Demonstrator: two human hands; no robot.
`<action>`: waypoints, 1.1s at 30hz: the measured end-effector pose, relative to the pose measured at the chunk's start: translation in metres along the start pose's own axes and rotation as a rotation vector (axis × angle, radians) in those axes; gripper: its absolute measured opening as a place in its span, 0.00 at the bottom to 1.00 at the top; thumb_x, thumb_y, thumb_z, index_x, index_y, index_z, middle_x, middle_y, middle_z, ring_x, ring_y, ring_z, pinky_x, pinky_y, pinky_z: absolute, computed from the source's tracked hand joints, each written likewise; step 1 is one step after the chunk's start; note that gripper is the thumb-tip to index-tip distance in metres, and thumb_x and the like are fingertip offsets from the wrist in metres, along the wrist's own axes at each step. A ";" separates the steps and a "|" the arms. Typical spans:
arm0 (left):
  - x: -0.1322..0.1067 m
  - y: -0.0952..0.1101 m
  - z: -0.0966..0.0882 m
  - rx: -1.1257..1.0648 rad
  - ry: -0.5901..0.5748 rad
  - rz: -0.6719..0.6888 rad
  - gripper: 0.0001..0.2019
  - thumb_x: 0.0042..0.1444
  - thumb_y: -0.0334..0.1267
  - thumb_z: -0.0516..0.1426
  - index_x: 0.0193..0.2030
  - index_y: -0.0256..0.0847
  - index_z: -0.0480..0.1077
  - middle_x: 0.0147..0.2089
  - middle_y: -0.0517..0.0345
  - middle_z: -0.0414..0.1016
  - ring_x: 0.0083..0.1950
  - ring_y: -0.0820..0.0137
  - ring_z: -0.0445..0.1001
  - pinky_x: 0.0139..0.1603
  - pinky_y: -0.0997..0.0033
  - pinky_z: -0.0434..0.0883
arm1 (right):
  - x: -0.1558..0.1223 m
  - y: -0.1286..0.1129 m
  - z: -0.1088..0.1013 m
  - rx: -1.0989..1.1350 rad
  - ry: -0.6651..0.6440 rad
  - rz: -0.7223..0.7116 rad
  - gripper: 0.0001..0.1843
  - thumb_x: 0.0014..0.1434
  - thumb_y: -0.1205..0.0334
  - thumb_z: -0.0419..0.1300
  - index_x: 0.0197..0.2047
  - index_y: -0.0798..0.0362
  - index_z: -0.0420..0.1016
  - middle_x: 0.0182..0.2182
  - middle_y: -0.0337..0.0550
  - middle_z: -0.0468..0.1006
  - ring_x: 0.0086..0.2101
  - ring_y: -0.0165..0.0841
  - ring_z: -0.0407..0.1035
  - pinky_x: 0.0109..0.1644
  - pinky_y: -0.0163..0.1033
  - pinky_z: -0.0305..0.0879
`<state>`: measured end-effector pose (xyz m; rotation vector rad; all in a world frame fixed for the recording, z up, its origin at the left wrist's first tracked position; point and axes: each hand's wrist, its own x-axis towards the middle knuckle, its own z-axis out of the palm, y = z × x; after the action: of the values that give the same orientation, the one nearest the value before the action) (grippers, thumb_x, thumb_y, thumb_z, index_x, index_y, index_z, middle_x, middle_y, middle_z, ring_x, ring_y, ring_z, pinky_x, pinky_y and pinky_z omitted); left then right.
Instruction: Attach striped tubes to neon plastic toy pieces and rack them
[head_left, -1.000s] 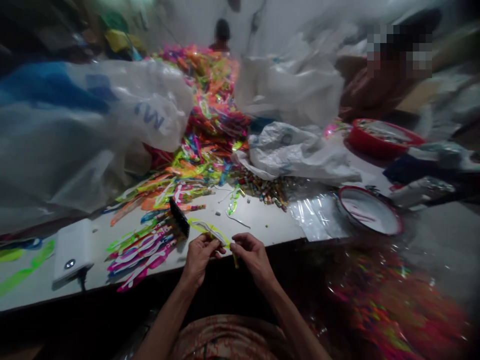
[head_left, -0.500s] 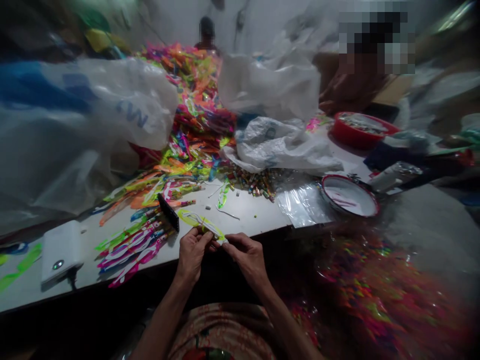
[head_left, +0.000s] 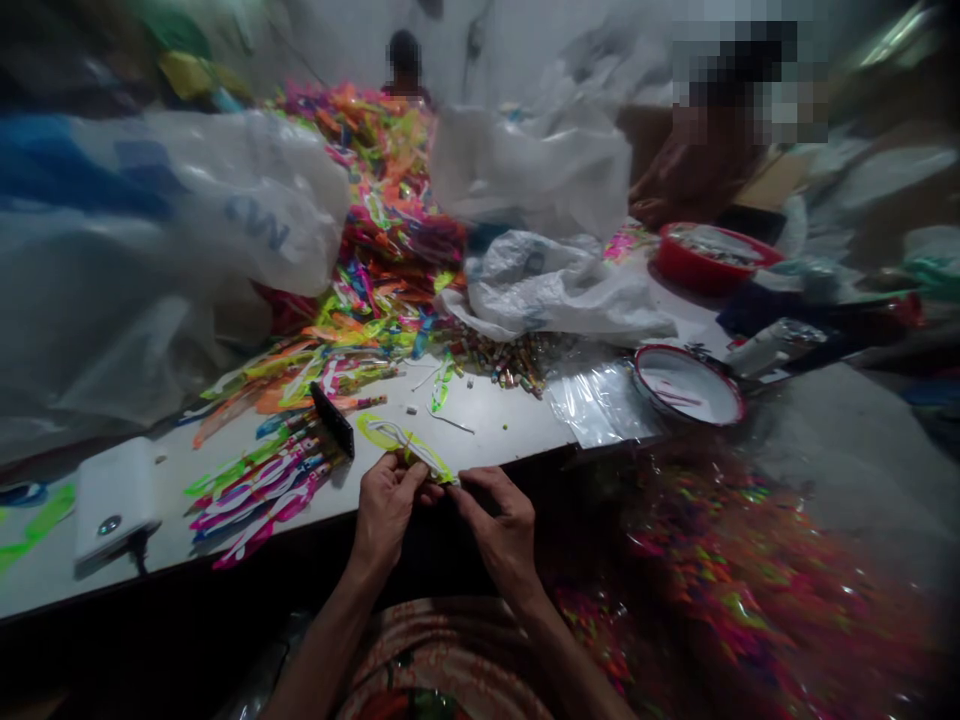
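Note:
In the head view, a neon-yellow plastic strip with white cord point(head_left: 397, 437) sticks out over the table's front edge, held between my two hands. My left hand point(head_left: 388, 505) is closed, its thumb and fingers pinching the strip near its middle. At the strip's near end, the fingertips of my right hand point(head_left: 504, 520) pinch a small whitish bit, largely covered by the fingers. Beyond the hands lie a loose white cord point(head_left: 454, 423) and a green strip point(head_left: 442, 388). A bundle of pink, white and green strips point(head_left: 262, 490) rests to the left, beside a black upright plate point(head_left: 332, 420).
A white box with a cable point(head_left: 116, 500) stands at the left. Behind is a high heap of colourful strips point(head_left: 390, 160) between large plastic bags point(head_left: 532, 170). Clear sheets point(head_left: 600, 400) and a red-rimmed basin point(head_left: 645, 360) lie right. Another person point(head_left: 705, 150) sits at the far right.
My right fingertips have shifted slightly right along the strip's near end, with the thumb and forefinger a little further apart. My left hand keeps its pinch. The whole view has shifted slightly.

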<state>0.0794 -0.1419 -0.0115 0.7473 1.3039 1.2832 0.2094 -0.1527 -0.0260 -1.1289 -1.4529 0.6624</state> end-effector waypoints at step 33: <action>-0.005 0.002 -0.008 -0.064 0.067 0.041 0.13 0.43 0.39 0.62 0.34 0.34 0.68 0.21 0.62 0.73 0.19 0.76 0.69 0.22 0.79 0.68 | -0.010 0.001 0.011 -0.114 -0.009 -0.116 0.03 0.54 0.67 0.60 0.34 0.52 0.75 0.31 0.43 0.75 0.32 0.31 0.70 0.36 0.36 0.69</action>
<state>0.0724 -0.1480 -0.0101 0.6946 1.3008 1.3862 0.1979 -0.1588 -0.0334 -1.1202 -1.5676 0.5094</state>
